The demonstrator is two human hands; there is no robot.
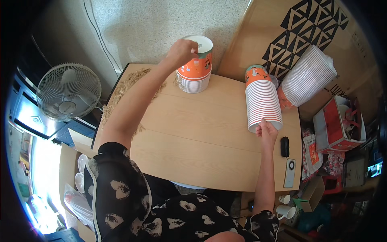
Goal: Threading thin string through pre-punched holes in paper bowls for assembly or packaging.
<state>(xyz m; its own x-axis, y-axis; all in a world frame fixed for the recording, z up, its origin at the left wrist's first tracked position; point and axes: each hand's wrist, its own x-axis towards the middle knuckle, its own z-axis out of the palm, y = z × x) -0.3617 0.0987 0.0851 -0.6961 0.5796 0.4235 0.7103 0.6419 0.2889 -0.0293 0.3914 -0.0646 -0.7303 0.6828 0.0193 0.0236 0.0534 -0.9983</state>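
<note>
An upside-down stack of paper tubs [195, 66] stands at the far edge of the table, its top tub orange with a green band and a white base. My left hand [183, 51] is at that top tub's upper edge, fingers curled; whatever they hold is hidden. A second stack of paper tubs [263, 103] lies on the right side of the table, its open end toward me. At the near rim of this stack, my right hand [267, 131] pinches the edge between thumb and fingers. Beige twine [135, 78] lies in strands along the table's left edge, with a tuft beside the standing stack.
Another tub stack [309, 76] in clear plastic leans at the back right. A black case [285, 147] and a phone [289, 173] lie near the right edge of the wooden table [193, 137]. Left of it is a fan [68, 92]; a red-and-white box [338, 125] stands right.
</note>
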